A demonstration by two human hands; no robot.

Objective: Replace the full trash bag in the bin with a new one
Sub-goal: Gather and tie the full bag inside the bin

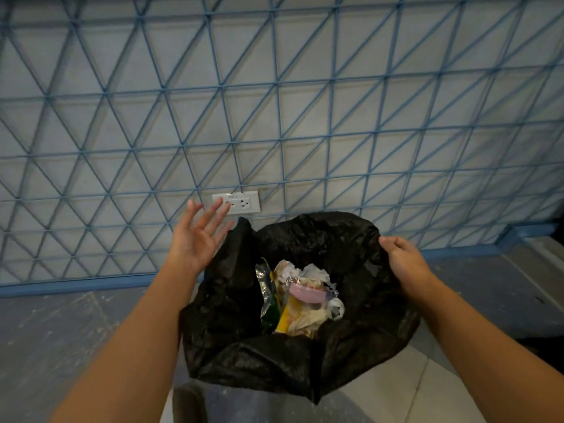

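Observation:
A black trash bag (232, 315) gapes wide below me, its loose rim spread out and covering whatever holds it; the bin itself is hidden. Inside lies rubbish (300, 300): crumpled tissues, foil and yellow wrappers, a pink lid. My right hand (403, 261) is closed on the bag's right rim. My left hand (198, 236) hovers just left of the bag's upper left edge, palm up and fingers spread, holding nothing.
A wall with a blue triangular grid (274, 117) rises right behind the bag, with a white double socket (236, 203) just above the floor. A blue skirting (91, 283) runs along the grey, scuffed floor (61, 337). A dark object (543, 349) lies at the right edge.

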